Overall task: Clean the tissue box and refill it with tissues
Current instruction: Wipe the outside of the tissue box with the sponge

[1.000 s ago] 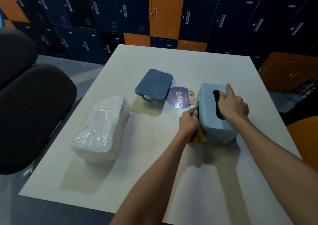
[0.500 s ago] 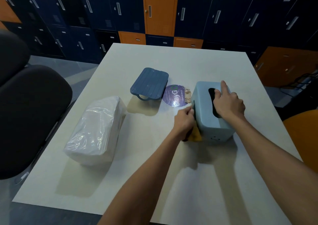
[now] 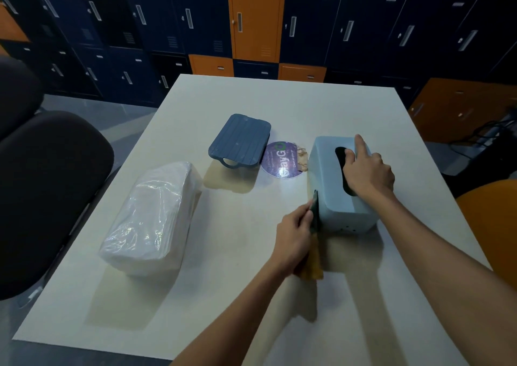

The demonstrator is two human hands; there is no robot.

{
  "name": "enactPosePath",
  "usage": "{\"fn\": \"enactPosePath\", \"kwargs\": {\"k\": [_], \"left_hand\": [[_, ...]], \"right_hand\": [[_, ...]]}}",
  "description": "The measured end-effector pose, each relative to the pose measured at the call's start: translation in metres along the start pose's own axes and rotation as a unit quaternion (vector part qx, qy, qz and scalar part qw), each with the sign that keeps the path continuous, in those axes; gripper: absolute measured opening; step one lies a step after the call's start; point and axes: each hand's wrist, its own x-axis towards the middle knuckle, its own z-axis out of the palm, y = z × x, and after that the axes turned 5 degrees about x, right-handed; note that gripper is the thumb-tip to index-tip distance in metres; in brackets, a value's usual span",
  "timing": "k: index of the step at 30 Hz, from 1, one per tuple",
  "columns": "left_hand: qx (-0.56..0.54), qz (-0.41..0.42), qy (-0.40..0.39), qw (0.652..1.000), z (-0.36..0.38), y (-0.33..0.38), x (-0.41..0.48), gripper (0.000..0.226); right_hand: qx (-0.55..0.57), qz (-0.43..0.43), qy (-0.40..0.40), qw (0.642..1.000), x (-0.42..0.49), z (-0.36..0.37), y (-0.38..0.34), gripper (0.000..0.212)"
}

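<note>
A light blue tissue box (image 3: 327, 180) stands on the white table (image 3: 251, 295), its dark slot facing up. My right hand (image 3: 366, 172) presses on its top, thumb in the slot and index finger stretched out. My left hand (image 3: 293, 234) grips a yellow and green cleaning cloth (image 3: 313, 265) and holds it against the box's left side near the front corner. The dark blue ribbed lid (image 3: 240, 141) lies apart at the table's middle. A pack of white tissues in clear plastic (image 3: 154, 217) lies at the left.
A round purple wipes packet (image 3: 282, 159) lies between the lid and the box. A black chair (image 3: 47, 192) stands left of the table, an orange seat (image 3: 492, 225) at the right. Blue and orange lockers (image 3: 251, 15) line the back wall.
My left hand with the cloth has slid along the box's left side toward me, to the front corner. My right hand stays on top of the box.
</note>
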Motion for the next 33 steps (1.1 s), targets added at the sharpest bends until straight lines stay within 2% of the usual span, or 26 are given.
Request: {"fn": "enactPosePath", "kwargs": {"k": [9, 13, 17, 20, 22, 24, 27, 28, 33], "left_hand": [[-0.021, -0.059, 0.019, 0.998, -0.002, 0.027, 0.090, 0.037], [-0.029, -0.013, 0.026, 0.999, 0.002, 0.023, 0.061, 0.039], [-0.004, 0.017, -0.031, 0.999, -0.012, 0.007, 0.013, 0.037], [-0.001, -0.007, -0.103, 0.995, -0.035, 0.004, -0.002, 0.035], [-0.044, -0.030, -0.089, 0.995, -0.045, 0.008, 0.001, 0.033], [-0.091, -0.048, -0.043, 0.994, -0.047, 0.010, 0.012, 0.032], [-0.141, -0.066, -0.005, 0.988, -0.037, 0.012, 0.029, 0.032], [-0.142, -0.069, -0.004, 0.987, -0.031, 0.012, 0.034, 0.033], [-0.101, -0.066, 0.007, 0.993, -0.008, 0.003, 0.058, 0.035]], "right_hand": [[-0.003, 0.000, 0.004, 1.000, -0.001, 0.000, -0.001, 0.054], [-0.004, 0.005, 0.012, 1.000, 0.000, 0.002, -0.002, 0.054], [0.002, 0.010, 0.018, 1.000, 0.001, 0.003, -0.003, 0.053], [0.024, 0.035, -0.022, 0.999, 0.001, 0.000, -0.004, 0.054], [0.029, 0.049, -0.063, 0.996, 0.002, -0.003, -0.003, 0.057], [-0.001, -0.020, -0.058, 0.998, 0.002, -0.008, 0.002, 0.058], [-0.026, -0.192, -0.064, 0.979, -0.003, -0.011, 0.013, 0.051], [-0.023, -0.205, -0.081, 0.975, -0.004, -0.010, 0.016, 0.049], [-0.004, -0.088, -0.056, 0.995, 0.004, -0.003, 0.018, 0.051]]}}
